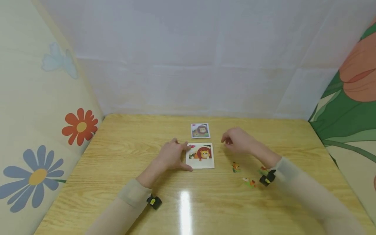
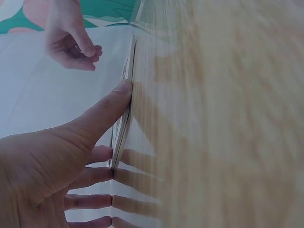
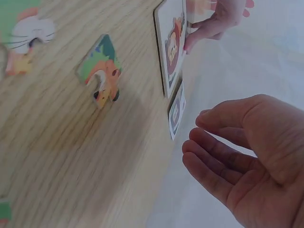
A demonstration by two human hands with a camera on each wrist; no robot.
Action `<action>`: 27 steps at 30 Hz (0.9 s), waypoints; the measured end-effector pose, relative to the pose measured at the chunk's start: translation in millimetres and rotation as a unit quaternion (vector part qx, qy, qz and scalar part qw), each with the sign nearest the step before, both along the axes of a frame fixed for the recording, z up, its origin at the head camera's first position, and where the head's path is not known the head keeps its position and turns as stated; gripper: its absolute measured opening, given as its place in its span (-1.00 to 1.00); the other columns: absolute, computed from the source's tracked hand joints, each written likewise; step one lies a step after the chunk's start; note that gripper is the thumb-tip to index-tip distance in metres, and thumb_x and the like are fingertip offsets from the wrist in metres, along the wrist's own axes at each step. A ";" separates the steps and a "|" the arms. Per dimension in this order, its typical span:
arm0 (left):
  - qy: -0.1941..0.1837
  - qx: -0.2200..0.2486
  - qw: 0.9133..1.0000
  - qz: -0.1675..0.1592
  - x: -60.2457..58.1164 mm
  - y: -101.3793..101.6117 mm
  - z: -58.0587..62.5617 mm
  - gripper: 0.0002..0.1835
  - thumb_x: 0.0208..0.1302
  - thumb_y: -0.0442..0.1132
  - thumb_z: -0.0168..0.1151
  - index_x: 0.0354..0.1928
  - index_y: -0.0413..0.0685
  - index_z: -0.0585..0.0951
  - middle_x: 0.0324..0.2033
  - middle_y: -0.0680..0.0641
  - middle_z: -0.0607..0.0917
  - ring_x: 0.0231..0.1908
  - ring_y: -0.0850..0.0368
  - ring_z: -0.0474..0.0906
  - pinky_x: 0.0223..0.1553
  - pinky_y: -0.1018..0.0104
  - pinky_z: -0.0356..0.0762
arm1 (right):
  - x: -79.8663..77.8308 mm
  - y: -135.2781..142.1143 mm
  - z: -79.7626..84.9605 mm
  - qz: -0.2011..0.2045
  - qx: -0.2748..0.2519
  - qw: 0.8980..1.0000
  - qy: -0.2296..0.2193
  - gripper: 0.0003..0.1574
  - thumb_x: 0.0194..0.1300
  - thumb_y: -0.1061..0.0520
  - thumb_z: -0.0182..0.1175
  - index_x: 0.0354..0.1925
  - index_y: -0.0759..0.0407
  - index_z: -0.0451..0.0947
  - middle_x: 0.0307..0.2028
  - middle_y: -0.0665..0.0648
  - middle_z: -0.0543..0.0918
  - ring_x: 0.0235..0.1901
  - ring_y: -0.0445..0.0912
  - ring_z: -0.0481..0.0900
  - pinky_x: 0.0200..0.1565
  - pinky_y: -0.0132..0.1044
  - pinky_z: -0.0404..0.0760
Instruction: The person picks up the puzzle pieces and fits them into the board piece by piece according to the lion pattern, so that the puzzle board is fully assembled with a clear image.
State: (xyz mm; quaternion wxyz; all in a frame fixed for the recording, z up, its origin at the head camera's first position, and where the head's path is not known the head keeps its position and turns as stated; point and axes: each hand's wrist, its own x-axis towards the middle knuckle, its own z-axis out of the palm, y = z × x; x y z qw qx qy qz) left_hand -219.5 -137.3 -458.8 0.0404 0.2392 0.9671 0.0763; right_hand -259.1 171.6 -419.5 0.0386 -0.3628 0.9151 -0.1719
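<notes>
A square puzzle board [image 1: 200, 164] with a lion picture in its upper part lies flat on the table. At its left side is my left hand [image 1: 168, 155], thumb and fingers spread, touching the board's edge. The left wrist view shows the thumb [image 2: 107, 111] against the edge of the board [image 2: 124, 118]. My right hand [image 1: 239, 140] hovers to the right of the board, fingers loosely curled, with nothing seen in it [image 3: 256, 152]. Nearest below it is a puzzle piece with a fox [image 1: 235, 167], also seen as a fox piece [image 3: 105, 71] in the right wrist view.
Behind the board lies a small lion picture card [image 1: 200, 131]. More puzzle pieces [image 1: 249, 182] lie at the right, one piece [image 1: 263, 170] partly behind the right wrist's black camera [image 1: 267, 178]. A white cloth [image 1: 205, 65] stands at the table's back edge.
</notes>
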 end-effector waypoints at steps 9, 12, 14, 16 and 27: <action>-0.005 -0.001 1.000 0.005 2.0 0.1 1.4 0.06 -0.15 0.44 0.65 0.38 0.02 0.64 0.32 -0.24 0.68 0.28 -0.41 0.54 0.19 -0.27 0.64 | 19.0 22.5 -7.3 0.015 0.034 0.999 -0.018 -0.80 0.38 0.32 0.25 -0.13 0.26 0.79 -0.34 0.04 0.77 -0.37 -0.25 0.60 -0.27 -0.35 0.65; -0.004 0.000 1.000 0.004 1.5 0.0 1.0 0.06 -0.15 0.45 0.64 0.38 0.02 0.64 0.34 -0.24 0.67 0.27 -0.40 0.54 0.18 -0.27 0.64 | 23.1 30.5 -13.2 0.022 0.030 0.999 -0.024 -0.79 0.36 0.33 0.24 -0.13 0.26 0.79 -0.33 0.04 0.78 -0.37 -0.28 0.60 -0.27 -0.38 0.64; -0.005 0.001 1.000 0.004 1.2 -0.1 1.0 0.06 -0.15 0.45 0.64 0.38 0.02 0.64 0.35 -0.24 0.66 0.29 -0.41 0.54 0.20 -0.28 0.64 | 26.6 34.9 -16.9 0.031 0.022 0.999 -0.025 -0.80 0.35 0.32 0.26 -0.13 0.26 0.79 -0.32 0.04 0.79 -0.36 -0.28 0.61 -0.28 -0.38 0.65; -0.006 0.001 1.000 0.005 1.1 -0.2 1.0 0.06 -0.15 0.45 0.64 0.38 0.02 0.64 0.35 -0.24 0.66 0.30 -0.43 0.52 0.22 -0.29 0.62 | 31.1 38.5 -20.3 0.037 0.017 0.999 -0.028 -0.82 0.33 0.30 0.30 -0.13 0.26 0.78 -0.31 0.05 0.78 -0.34 -0.26 0.62 -0.26 -0.38 0.66; 0.001 0.005 1.000 0.002 0.0 -0.4 0.3 0.05 -0.16 0.44 0.65 0.37 0.02 0.65 0.31 -0.25 0.69 0.23 -0.37 0.57 0.15 -0.24 0.67 | 49.8 43.2 -29.4 0.034 0.042 0.998 -0.026 -0.73 0.25 0.15 0.49 -0.09 0.23 0.76 -0.25 0.04 0.74 -0.30 -0.25 0.56 -0.25 -0.39 0.60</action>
